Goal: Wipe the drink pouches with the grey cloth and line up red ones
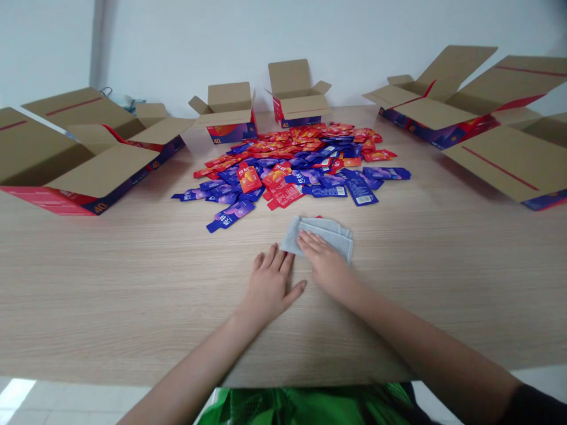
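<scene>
A folded light grey cloth [339,237] lies on the table in front of me. My right hand [325,262] rests palm down on it, its fingers stretched flat and close together; the thumb is hidden. Palm down on the table to the left, my left hand [272,283] has its fingers extended and thumb spread, with the fingertips at the cloth's near left corner. A sliver of red [319,216] shows past the cloth's far edge; most of whatever lies beneath is covered. Beyond are many flat printed sachets, purple [233,215] and red [250,177], in a loose heap.
Open cardboard boxes with raised flaps surround the heap: several at the left [124,171] and right [425,118], a small box [230,127] and another [301,112] at the back. A wall rises behind the wooden table [110,295]. Green fabric [310,407] shows below its near edge.
</scene>
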Demonstrator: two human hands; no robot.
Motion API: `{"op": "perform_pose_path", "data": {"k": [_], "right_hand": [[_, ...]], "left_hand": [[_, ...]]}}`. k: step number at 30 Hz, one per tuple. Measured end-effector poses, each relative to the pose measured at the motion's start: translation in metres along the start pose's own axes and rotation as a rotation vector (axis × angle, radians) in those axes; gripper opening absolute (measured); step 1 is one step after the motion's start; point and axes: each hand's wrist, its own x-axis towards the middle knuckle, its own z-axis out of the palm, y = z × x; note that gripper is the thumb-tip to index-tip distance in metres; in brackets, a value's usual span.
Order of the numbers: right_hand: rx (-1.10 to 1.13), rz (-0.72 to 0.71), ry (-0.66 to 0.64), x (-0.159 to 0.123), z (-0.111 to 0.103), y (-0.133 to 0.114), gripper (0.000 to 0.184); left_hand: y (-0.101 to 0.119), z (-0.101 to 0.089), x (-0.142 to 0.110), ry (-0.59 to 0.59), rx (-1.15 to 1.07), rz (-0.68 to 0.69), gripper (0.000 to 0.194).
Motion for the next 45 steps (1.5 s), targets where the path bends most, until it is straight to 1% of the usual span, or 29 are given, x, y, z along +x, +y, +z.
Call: {"op": "perform_pose_path", "data": {"k": [3,4,5,6,8,10,11,12,14,15,16,17,20,21,22,25,27,29,31,33,35,36,38,40,42,43,45], "right_hand": [[-0.022,0.189,0.059,0.003,-0.011,0.022,0.070],[-0.041,0.228,0.074,0.003,-0.012,0.024,0.069],[-0.053,0.232,0.076,0.004,-0.012,0.022,0.067],[-0.056,0.198,0.065,0.004,-0.011,0.018,0.065],[-0.025,0.060,0.018,0.004,-0.006,0.007,0.063],[0.027,-0.057,-0.020,0.006,-0.002,0.004,0.066],[0.043,-0.063,-0.015,0.007,-0.002,0.007,0.068],[0.047,-0.029,0.007,0.008,-0.002,0.013,0.070],[0.031,0.092,0.074,0.009,-0.005,0.028,0.073],[0.020,0.136,0.099,0.009,-0.006,0.035,0.073],[0.016,0.146,0.110,0.008,-0.006,0.040,0.074],[0.020,0.115,0.105,0.006,-0.005,0.042,0.075],[0.058,-0.064,0.065,0.000,0.002,0.045,0.077],[0.065,-0.092,0.066,0.000,0.005,0.047,0.077],[0.066,-0.091,0.081,0.001,0.006,0.051,0.077],[0.049,0.002,0.164,0.018,0.004,0.075,0.075],[0.021,0.044,0.197,0.034,0.000,0.092,0.073],[-0.017,0.056,0.200,0.049,-0.003,0.103,0.070],[-0.044,0.058,0.195,0.058,-0.004,0.107,0.067],[-0.049,0.050,0.189,0.061,-0.003,0.108,0.067],[-0.052,0.033,0.179,0.059,-0.002,0.108,0.068],[-0.055,0.022,0.172,0.058,-0.002,0.109,0.068],[-0.060,-0.001,0.160,0.054,-0.003,0.112,0.069],[-0.058,-0.015,0.154,0.050,-0.004,0.115,0.069],[-0.050,-0.019,0.153,0.048,-0.005,0.117,0.069],[-0.050,-0.019,0.150,0.047,-0.005,0.117,0.069],[-0.057,-0.014,0.147,0.045,-0.005,0.116,0.069]], "left_hand": [[0.000,0.001,0.000,0.001,0.013,0.005,0.070],[0.001,0.001,0.001,0.001,0.018,0.003,0.070],[0.001,0.000,0.001,0.001,0.023,0.001,0.069],[0.002,0.000,0.002,0.001,0.026,-0.001,0.068],[0.002,-0.001,0.002,-0.005,0.029,-0.004,0.065],[0.003,-0.002,0.003,-0.012,0.031,-0.003,0.063],[0.003,-0.003,0.003,-0.012,0.033,-0.004,0.063],[0.002,-0.002,0.003,-0.009,0.035,-0.006,0.063],[0.002,-0.001,0.004,0.011,0.044,-0.011,0.062],[0.002,0.001,0.004,0.028,0.054,-0.020,0.062],[0.002,0.003,0.005,0.049,0.070,-0.032,0.063],[0.002,0.005,0.005,0.069,0.086,-0.038,0.063],[0.001,0.013,0.008,0.099,0.115,0.007,0.065],[-0.001,0.015,0.010,0.097,0.115,0.038,0.066],[-0.002,0.018,0.013,0.097,0.113,0.066,0.066],[-0.010,0.022,0.037,0.111,0.110,0.088,0.068],[-0.018,0.023,0.065,0.108,0.099,0.055,0.065],[-0.029,0.023,0.100,0.079,0.088,-0.020,0.063],[-0.041,0.023,0.136,0.078,0.084,-0.041,0.063],[-0.051,0.024,0.168,0.077,0.081,-0.028,0.062],[-0.059,0.024,0.189,0.080,0.082,-0.014,0.059],[-0.061,0.023,0.194,0.085,0.083,-0.006,0.058],[-0.062,0.018,0.193,0.105,0.088,0.011,0.055],[-0.064,0.010,0.176,0.145,0.096,0.010,0.053],[-0.071,0.002,0.145,0.209,0.111,-0.046,0.053],[-0.078,-0.001,0.126,0.245,0.118,-0.098,0.051],[-0.096,-0.004,0.087,0.334,0.140,-0.266,0.050]]}}
